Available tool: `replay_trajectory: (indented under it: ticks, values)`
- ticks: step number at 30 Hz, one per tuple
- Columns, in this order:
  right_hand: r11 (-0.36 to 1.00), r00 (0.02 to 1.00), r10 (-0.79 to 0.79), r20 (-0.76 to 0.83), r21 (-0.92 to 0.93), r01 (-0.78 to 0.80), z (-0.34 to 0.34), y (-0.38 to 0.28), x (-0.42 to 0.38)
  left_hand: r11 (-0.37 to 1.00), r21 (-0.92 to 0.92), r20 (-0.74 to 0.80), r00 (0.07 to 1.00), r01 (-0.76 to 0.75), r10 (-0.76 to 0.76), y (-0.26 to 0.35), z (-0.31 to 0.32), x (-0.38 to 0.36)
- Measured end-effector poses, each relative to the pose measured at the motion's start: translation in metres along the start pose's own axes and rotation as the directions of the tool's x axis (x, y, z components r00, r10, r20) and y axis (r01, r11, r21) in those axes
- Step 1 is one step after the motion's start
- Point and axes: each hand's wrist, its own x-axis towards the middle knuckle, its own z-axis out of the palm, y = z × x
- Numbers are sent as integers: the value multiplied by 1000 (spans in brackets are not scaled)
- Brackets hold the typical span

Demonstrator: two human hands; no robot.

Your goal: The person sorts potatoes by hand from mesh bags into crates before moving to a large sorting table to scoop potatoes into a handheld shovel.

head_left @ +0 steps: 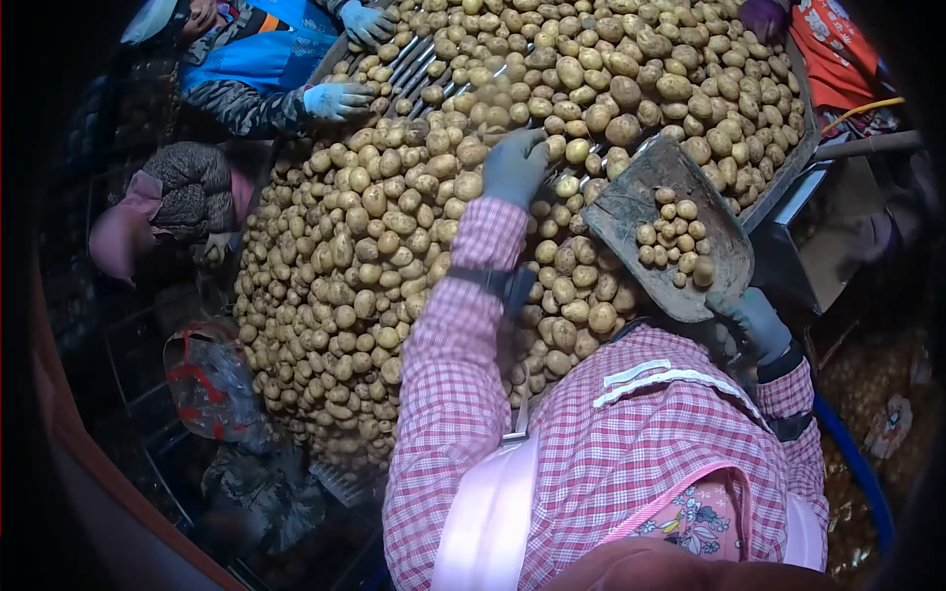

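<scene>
My left hand (515, 165), in a grey-blue glove, reaches out over a large heap of potatoes (360, 251). Its back faces me, and the fingers point down among the potatoes, mostly hidden. My right hand (754, 320), gloved too, is closed on the near edge of a worn, dirt-stained scoop (631, 202). Inside the scoop lies a cluster of small potatoes (674, 231). The scoop rests tilted over the right side of the heap, close in front of my body.
Metal roller bars (412, 71) show between potatoes at the back. Across the left edge, a person in a blue apron (266, 49) has two gloved hands at the heap. Other people are at left and far right. A clear bag with red bands (202, 384) stands left; a blue hose (855, 463) runs right.
</scene>
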Motion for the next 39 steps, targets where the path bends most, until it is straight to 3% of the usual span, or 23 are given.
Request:
replay_trajectory:
  ticks: [6,9,11,13,16,17,19,21,22,23,24,26,27,28,29,30,31,32,34,35,36,38,39]
  values:
    - [999,1000,2,1,40,-2,0,4,0,907,393,115,971,151,-211,-5,30,72]
    - [1000,1000,-5,4,1,5,-1,4,2,928,342,166,963,145,-211,-6,23,64]
    - [1000,1000,-6,5,-7,6,-3,6,5,979,76,236,950,191,-204,-39,34,47]
    - [1000,1000,-6,7,13,6,-4,7,10,987,-7,89,983,159,-158,-47,32,21]
    - [1000,999,-30,18,9,29,-4,5,10,732,-601,207,947,321,-245,-6,9,-18]
    - [1000,999,-23,27,16,22,-4,7,10,787,-522,327,929,330,-173,30,-8,-35]
    - [1000,999,-25,39,16,24,-7,2,14,879,-474,312,944,57,107,41,-14,-38]
    - [999,999,-23,46,37,21,-4,-6,11,993,-107,-113,993,-51,39,16,-19,-10]
    - [997,999,-43,24,63,42,0,-6,9,986,60,-179,970,-156,164,-5,-31,10]
    - [994,999,-48,-3,96,48,3,-7,5,897,423,-101,977,-131,191,-14,-40,23]
    - [992,998,-49,33,116,45,3,-8,2,820,565,-83,982,-95,170,-73,-22,44]
    - [988,995,-89,39,128,83,-11,0,3,838,546,-74,996,-5,54,-90,-21,55]
    - [987,996,-82,-27,139,85,-7,-18,-11,830,543,-88,975,-126,205,-114,-19,64]
    - [991,997,-79,-14,104,80,-27,-7,-3,897,439,-93,996,49,-9,-92,-23,67]
    - [991,997,-57,-58,120,63,-38,-7,-6,944,327,-27,999,-35,47,-97,-29,73]
    - [995,993,-63,-100,69,70,-55,-3,-7,996,-76,-17,999,47,-48,-73,-16,61]
    - [988,981,-97,-171,99,115,-58,-10,-16,878,-452,33,986,159,-161,-45,-11,44]
    - [998,978,-25,-208,59,38,-77,-6,-20,870,-463,186,978,169,-91,-16,-4,27]
    - [988,949,-149,-278,3,156,-93,-9,-39,861,-476,406,913,180,34,42,25,-16]
    - [973,916,-196,-350,45,226,-95,-5,-45,803,-521,563,823,288,70,47,48,-36]
    - [971,911,-213,-353,30,239,-114,-3,-41,836,-498,606,782,229,146,69,74,-56]
    - [956,889,-254,-381,38,290,-130,4,-53,714,-506,790,592,484,158,128,116,-99]
    - [957,889,-249,-384,42,286,-135,11,-55,747,-534,798,527,395,292,146,146,-115]
